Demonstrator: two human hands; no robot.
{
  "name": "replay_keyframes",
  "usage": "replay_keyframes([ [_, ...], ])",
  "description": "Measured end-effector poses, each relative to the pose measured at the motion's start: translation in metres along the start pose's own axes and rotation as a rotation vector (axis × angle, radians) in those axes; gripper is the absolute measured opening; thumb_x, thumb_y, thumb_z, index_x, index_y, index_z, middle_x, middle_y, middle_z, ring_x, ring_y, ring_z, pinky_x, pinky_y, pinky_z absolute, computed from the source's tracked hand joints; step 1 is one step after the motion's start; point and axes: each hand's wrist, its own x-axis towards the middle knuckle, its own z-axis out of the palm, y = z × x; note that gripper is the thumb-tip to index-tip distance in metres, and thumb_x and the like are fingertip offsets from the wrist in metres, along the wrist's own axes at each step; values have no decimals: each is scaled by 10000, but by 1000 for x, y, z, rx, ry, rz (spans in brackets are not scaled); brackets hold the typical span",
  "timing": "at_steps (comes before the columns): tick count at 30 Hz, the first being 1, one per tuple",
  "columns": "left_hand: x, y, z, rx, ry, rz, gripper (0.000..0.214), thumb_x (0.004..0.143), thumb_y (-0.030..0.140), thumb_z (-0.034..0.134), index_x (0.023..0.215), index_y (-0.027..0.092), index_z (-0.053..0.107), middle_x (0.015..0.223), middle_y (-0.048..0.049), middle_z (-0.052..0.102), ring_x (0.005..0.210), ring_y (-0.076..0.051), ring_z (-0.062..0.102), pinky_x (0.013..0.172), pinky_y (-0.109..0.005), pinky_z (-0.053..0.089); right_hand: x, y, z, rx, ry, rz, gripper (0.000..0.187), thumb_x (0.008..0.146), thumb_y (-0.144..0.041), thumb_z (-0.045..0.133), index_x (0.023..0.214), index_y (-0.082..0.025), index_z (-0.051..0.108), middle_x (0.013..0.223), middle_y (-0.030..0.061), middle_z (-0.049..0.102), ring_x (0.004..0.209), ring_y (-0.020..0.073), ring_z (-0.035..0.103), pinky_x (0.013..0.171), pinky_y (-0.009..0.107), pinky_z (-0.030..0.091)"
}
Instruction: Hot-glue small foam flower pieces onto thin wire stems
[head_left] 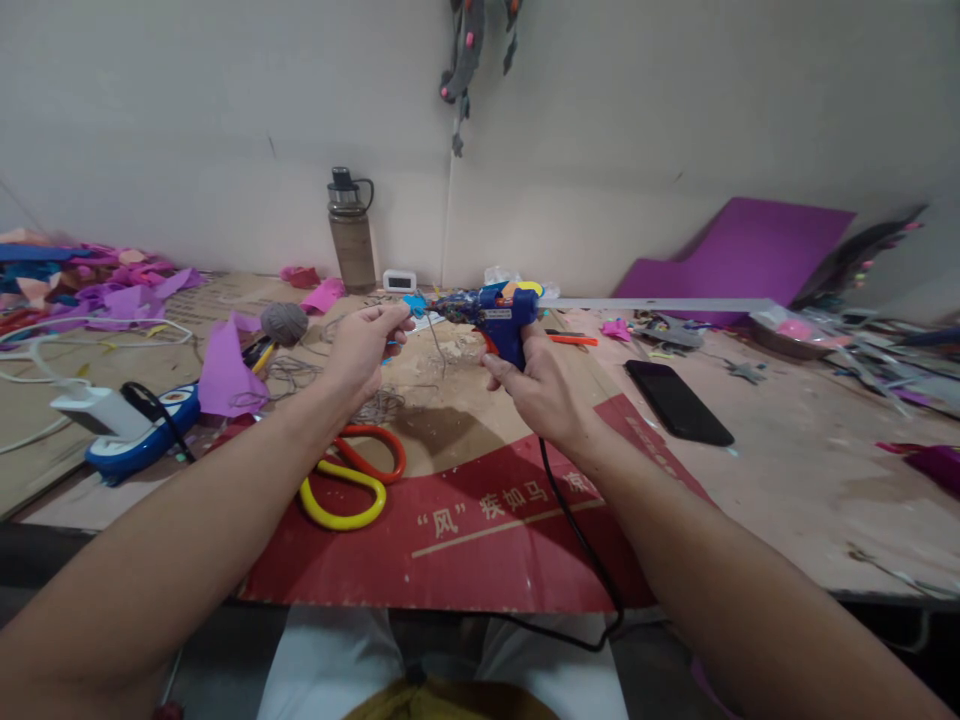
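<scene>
Your left hand (pixel 364 345), near the center of the frame, pinches a small blue piece (pixel 415 305) between thumb and fingertips. Your right hand (pixel 546 385), just right of center, is wrapped around the handle of the glue gun (pixel 506 318), whose nozzle points left toward the blue piece; you cannot tell from here whether the two touch. The gun's black cord (pixel 574 515) drops from below your right hand to the bottom of the frame.

Below your left hand, left of center, the yellow and orange handles of the scissors (pixel 352 474) rest over the red card (pixel 337 575), which spans the lower middle of the desk (pixel 795 490). A ball of grey yarn (pixel 284 323) sits to the left of your left hand, beside a purple scrap (pixel 225 375). The bottle (pixel 351 245) stands upright against the wall at upper center-left, with a small white clock (pixel 400 282) just to its right. On the right side, a dark phone (pixel 679 403) lies flat, and a purple sheet (pixel 750 250) leans at upper right.
</scene>
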Motion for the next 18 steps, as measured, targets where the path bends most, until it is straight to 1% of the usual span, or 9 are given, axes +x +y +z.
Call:
replay_keyframes([
  [3,1,0,-1,-38,-1,-16,155,689,236,707,651,126,604,635,-14,606,495,-51,478,451,-177,342,0,-7,-2,135,18,81,304,802,-300,580,1089,-218,520,874,34,603,674,147,553,559,298,500],
  [6,2,1,-1,-84,-3,-28,142,685,213,703,656,125,595,630,-12,599,496,-55,488,453,-177,355,3,-11,-5,319,40,192,264,766,-263,588,1013,-207,513,854,16,611,609,109,523,542,267,486],
  [8,1,2,-1,-100,2,-38,137,687,199,700,658,127,588,631,-14,599,503,-60,499,459,-179,368,6,-8,-7,424,60,262,224,750,-226,574,961,-205,505,839,6,620,552,85,492,526,252,475],
  [10,0,3,1,-102,-1,-50,131,695,191,694,661,128,584,630,-17,599,509,-65,507,468,-181,380,10,-1,-9,438,85,381,157,733,-195,559,877,-203,498,770,-2,612,516,79,476,501,242,460],
  [13,-2,4,3,-95,-30,-66,128,700,182,693,664,125,585,635,-21,600,516,-65,514,485,-181,395,16,14,-12,289,82,613,100,708,-170,563,757,-199,482,648,-2,569,501,96,500,491,245,452],
  [15,-3,4,4,-90,-51,-82,121,705,175,690,667,122,588,647,-26,606,529,-64,520,504,-181,406,18,25,-15,125,32,706,94,692,-164,574,710,-196,488,617,7,569,483,109,518,483,256,441],
  [17,-4,4,5,-90,-63,-94,110,714,166,682,674,119,592,652,-28,608,540,-64,523,521,-182,414,19,34,-20,-90,-62,693,90,698,-183,578,653,-194,501,564,17,567,457,123,523,467,265,415],
  [18,-4,3,5,-92,-69,-96,106,716,162,681,677,119,593,645,-25,603,543,-64,523,530,-183,418,18,37,-24,-223,-106,643,136,706,-207,586,606,-197,495,519,19,547,451,134,523,470,273,408],
])
